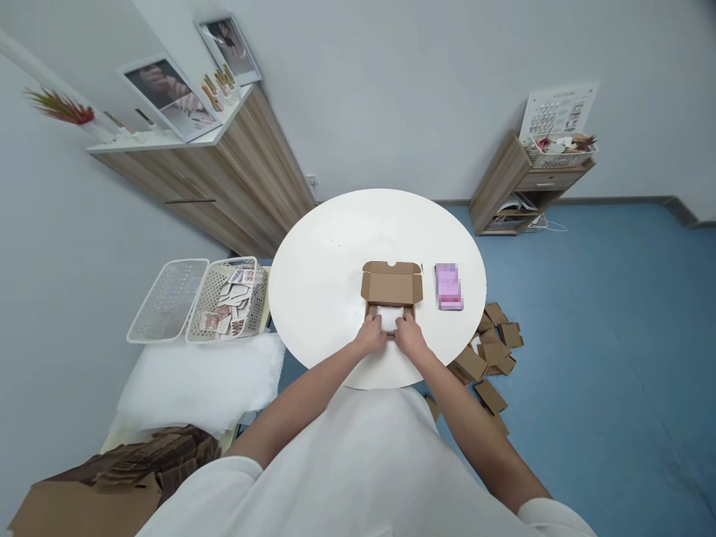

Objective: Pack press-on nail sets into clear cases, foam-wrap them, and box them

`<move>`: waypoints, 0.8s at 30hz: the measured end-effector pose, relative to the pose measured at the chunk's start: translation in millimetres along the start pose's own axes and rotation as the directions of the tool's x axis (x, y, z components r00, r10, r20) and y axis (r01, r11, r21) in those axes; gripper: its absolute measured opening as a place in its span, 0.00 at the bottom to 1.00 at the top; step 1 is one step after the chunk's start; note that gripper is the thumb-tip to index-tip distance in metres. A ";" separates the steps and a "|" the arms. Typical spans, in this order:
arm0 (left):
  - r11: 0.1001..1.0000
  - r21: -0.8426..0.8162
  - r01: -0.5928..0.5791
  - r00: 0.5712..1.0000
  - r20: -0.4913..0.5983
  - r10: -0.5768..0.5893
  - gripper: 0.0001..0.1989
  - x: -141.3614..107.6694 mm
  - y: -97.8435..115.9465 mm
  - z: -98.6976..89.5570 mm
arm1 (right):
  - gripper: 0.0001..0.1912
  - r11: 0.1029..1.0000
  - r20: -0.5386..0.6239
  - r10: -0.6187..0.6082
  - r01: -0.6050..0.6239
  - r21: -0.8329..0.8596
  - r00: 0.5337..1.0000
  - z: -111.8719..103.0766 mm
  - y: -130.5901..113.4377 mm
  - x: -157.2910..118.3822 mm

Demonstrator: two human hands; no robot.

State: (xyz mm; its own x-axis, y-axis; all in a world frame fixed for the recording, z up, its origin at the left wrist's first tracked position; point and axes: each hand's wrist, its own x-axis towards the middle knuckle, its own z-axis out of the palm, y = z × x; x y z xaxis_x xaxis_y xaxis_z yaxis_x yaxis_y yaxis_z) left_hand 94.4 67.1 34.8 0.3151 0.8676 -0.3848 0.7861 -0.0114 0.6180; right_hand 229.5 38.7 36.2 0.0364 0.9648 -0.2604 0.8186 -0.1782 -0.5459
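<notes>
A small brown cardboard box (391, 289) stands on the white round table (324, 261), its lid flipped up and away from me. Inside its tray lies a white wrapped packet (392, 317). My left hand (371, 335) grips the packet's near left side, fingers curled at the box's front edge. On the near right side my right hand (410, 335) is closed on the same packet. The undersides of both hands' grips are hidden. To the right of the box rests a pink-purple stack (448, 286), its face blurred out.
Left of the table are a white basket (260, 298) of small packets, white foam sheets (206, 377) and stacked flat cardboard (95, 500). Folded brown boxes (492, 347) lie on the blue floor at right. A wooden cabinet (262, 164) and a small shelf unit (492, 179) stand behind.
</notes>
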 end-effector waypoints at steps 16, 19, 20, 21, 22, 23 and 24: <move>0.587 -0.766 0.262 0.957 0.130 -0.258 0.39 57.3 -15.4 -69.2 | 0.35 0.408 0.231 0.274 -0.330 0.851 0.934 -67.4 50.8 77.7; 0.563 -0.789 0.246 0.965 0.144 -0.220 0.41 48.3 -11.0 -69.3 | 0.36 0.394 0.253 0.112 -0.276 0.876 0.961 -69.3 43.7 71.1; 0.543 -0.803 0.244 0.967 0.156 -0.203 0.41 43.2 -10.6 -70.0 | 0.36 0.383 0.254 0.077 -0.264 0.885 0.964 -69.1 42.1 66.6; 0.520 -0.819 0.244 0.968 0.173 -0.183 0.42 37.5 -10.9 -70.8 | 0.35 0.370 0.251 0.054 -0.253 0.894 0.966 -68.3 40.8 61.3; 0.497 -0.832 0.246 0.968 0.191 -0.160 0.42 31.2 -11.7 -71.5 | 0.35 0.361 0.244 0.038 -0.241 0.901 0.969 -66.9 39.9 55.5; 0.479 -0.842 0.248 0.969 0.207 -0.137 0.42 24.8 -12.8 -72.1 | 0.35 0.355 0.232 0.032 -0.228 0.907 0.972 -64.8 39.5 49.5; 0.469 -0.848 0.247 0.969 0.219 -0.114 0.41 18.4 -14.1 -72.3 | 0.34 0.355 0.217 0.030 -0.213 0.910 0.976 -62.4 39.4 43.6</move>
State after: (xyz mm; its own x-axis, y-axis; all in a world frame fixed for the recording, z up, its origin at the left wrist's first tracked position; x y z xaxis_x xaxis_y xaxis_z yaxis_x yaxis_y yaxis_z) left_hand 50.6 119.2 68.5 0.3322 0.7328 -0.5939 -0.0045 0.6309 0.7759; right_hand 299.0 85.8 53.0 -0.0638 0.8941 -0.4432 -0.2384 -0.4449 -0.8633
